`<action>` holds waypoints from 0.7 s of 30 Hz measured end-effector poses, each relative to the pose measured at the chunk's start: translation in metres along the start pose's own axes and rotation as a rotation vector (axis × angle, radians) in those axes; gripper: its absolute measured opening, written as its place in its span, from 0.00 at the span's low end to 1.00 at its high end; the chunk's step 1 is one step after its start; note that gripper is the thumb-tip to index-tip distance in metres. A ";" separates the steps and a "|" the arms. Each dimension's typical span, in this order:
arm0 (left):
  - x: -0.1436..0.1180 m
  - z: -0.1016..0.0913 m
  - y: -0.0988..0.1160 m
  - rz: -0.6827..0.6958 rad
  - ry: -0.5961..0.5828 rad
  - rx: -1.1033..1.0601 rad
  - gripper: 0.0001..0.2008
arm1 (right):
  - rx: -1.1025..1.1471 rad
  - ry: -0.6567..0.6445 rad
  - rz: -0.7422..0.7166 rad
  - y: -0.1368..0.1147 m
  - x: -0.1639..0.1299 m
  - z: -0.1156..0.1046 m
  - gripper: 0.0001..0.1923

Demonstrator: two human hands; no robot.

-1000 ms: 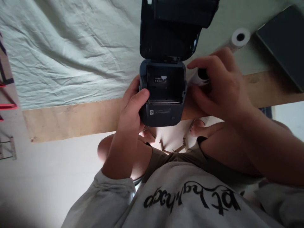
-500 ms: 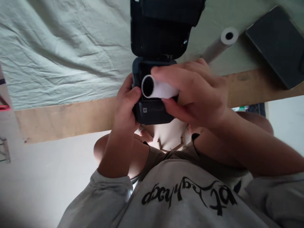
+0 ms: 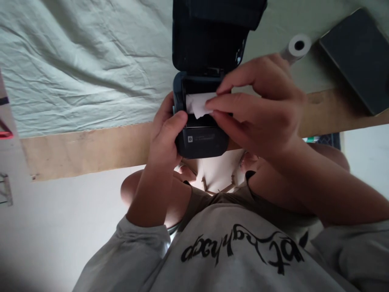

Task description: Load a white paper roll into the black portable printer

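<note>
A dark portable printer (image 3: pixel 202 144) with its lid (image 3: pixel 209 44) swung up is held by my left hand (image 3: pixel 167 136), thumb on its left rim and fingers round the side. Inside the printer's open bay lies a small white paper roll (image 3: pixel 197 103), its loose end a little ragged. My right hand (image 3: pixel 264 103) pinches that paper at its right part between thumb and fingers. The roll's right end is hidden behind the fingers. Just beyond my right hand stands a larger white paper roll (image 3: pixel 299 46) with a dark core, partly covered by the hand.
A dark flat box-like object (image 3: pixel 357 61) lies at the right on the pale green cloth (image 3: pixel 91 69). The table's bare wooden edge (image 3: pixel 85 152) runs along the front. My legs are below it. Something red (image 3: pixel 6 134) shows at the far left.
The small paper roll has gone from tilted above the printer, core facing up, to lying sideways inside the bay. My right hand's grip has shifted to its right part. The printer moved slightly right.
</note>
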State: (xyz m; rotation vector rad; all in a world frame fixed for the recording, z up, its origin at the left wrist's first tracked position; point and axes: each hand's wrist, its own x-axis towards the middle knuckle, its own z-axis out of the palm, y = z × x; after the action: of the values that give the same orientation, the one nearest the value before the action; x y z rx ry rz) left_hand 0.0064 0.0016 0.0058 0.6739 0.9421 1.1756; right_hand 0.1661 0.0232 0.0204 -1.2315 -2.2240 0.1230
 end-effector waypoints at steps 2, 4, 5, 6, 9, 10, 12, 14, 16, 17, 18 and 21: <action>0.000 -0.001 -0.001 0.010 -0.016 0.002 0.12 | 0.021 0.023 -0.020 -0.003 -0.002 -0.001 0.06; 0.000 -0.002 -0.001 0.031 -0.025 0.022 0.17 | 0.061 0.028 -0.076 -0.004 -0.005 -0.002 0.07; -0.001 -0.002 -0.001 0.045 -0.026 0.040 0.20 | 0.080 0.013 -0.109 -0.005 -0.006 -0.002 0.07; -0.002 -0.003 -0.001 0.051 -0.028 0.065 0.23 | 0.100 -0.006 -0.137 -0.004 -0.007 -0.003 0.08; -0.003 -0.005 0.001 -0.020 -0.044 0.150 0.29 | 0.178 -0.028 -0.165 -0.001 -0.008 -0.002 0.09; -0.003 -0.007 0.000 -0.048 -0.047 0.172 0.30 | 0.204 -0.004 -0.147 0.000 -0.007 -0.002 0.09; -0.002 -0.012 -0.004 -0.016 -0.065 0.194 0.32 | 0.227 0.094 -0.060 0.003 -0.005 -0.002 0.10; 0.000 -0.018 -0.009 0.104 -0.108 0.217 0.36 | 0.243 0.163 0.103 0.007 -0.004 -0.003 0.15; 0.002 -0.024 -0.014 0.119 -0.132 0.252 0.38 | 0.282 0.128 0.233 0.011 -0.003 -0.003 0.24; 0.002 -0.026 -0.015 0.113 -0.139 0.264 0.38 | 0.289 0.091 0.244 0.014 -0.003 -0.003 0.28; 0.002 -0.027 -0.015 0.102 -0.139 0.273 0.38 | 0.285 0.058 0.216 0.016 -0.002 -0.003 0.31; 0.001 -0.028 -0.015 0.098 -0.141 0.279 0.39 | 0.328 0.033 0.079 0.019 0.001 -0.001 0.32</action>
State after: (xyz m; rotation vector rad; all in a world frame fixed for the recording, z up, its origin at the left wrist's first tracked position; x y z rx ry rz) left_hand -0.0114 -0.0024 -0.0198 1.0234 0.9704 1.0756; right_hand 0.1806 0.0346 0.0155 -1.1295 -2.0268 0.4754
